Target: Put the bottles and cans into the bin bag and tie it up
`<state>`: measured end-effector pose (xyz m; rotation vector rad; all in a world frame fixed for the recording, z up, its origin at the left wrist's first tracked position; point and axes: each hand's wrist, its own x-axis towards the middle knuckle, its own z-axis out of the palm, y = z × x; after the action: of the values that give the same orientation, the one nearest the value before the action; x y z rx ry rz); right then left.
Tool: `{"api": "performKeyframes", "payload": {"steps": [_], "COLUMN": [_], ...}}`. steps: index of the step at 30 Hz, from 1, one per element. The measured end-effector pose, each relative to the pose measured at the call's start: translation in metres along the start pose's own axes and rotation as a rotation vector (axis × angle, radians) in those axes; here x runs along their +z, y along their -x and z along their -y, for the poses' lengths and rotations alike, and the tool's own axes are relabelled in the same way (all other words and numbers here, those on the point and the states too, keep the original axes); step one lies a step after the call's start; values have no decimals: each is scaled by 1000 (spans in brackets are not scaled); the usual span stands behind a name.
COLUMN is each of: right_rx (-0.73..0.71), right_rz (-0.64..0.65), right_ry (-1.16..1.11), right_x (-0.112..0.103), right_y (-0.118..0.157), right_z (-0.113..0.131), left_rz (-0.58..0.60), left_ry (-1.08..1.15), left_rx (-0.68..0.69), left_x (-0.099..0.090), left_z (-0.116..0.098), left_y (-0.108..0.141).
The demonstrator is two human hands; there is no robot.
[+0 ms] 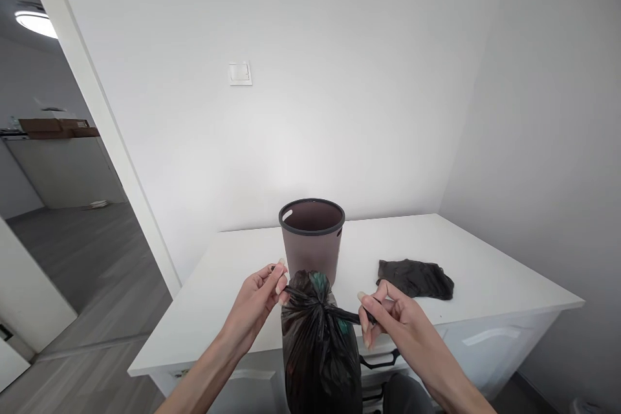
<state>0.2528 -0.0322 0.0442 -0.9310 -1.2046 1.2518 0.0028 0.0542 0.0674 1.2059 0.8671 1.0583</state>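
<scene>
A full black garbage bag [323, 356] hangs in front of the white cabinet, its neck gathered and knotted at the top. My left hand [262, 294] pinches one twisted end of the bag, left of the knot. On the other side, my right hand [388, 317] grips the opposite end, which is stretched out as a black strip. Something greenish shows through the thin plastic near the knot. Just behind the bag, a brownish-purple trash can [310, 249] with a dark rim stands upright on the cabinet top. Its inside looks bare where it shows.
A folded black plastic bag [416, 278] lies on the white cabinet top [504, 278], right of the trash can. Below the top are drawers with black handles [381, 360]. A light switch [240, 74] is on the wall; a doorway opens at left.
</scene>
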Motion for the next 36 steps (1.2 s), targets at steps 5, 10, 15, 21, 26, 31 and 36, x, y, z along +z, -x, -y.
{"api": "performKeyframes", "payload": {"steps": [5, 10, 15, 21, 26, 31, 36], "right_rx": [-54, -355, -627, -668, -444, -274, -265], "right_rz": [-32, -47, -19, -282, -652, -798, -770], "right_ry": [249, 934, 1278, 1132, 1157, 1209, 1148], "right_x": [-3, 25, 50, 18, -60, -142, -190], "right_y": [10, 10, 6, 14, 18, -32, -114], "right_z": [-15, -26, -4, 26, 41, 37, 13], "left_rz": [-2, 197, 317, -5, -298, -336, -332], "left_ry": [-82, -188, -221, -306, -589, -770, -872], "left_rx": [80, 225, 244, 311, 105, 72, 12], "left_x": [12, 53, 66, 11, -73, -128, -139], "left_z": [-6, -34, -39, -10, 48, 92, 112], "left_y": [11, 31, 41, 26, 5, -23, -39]}}
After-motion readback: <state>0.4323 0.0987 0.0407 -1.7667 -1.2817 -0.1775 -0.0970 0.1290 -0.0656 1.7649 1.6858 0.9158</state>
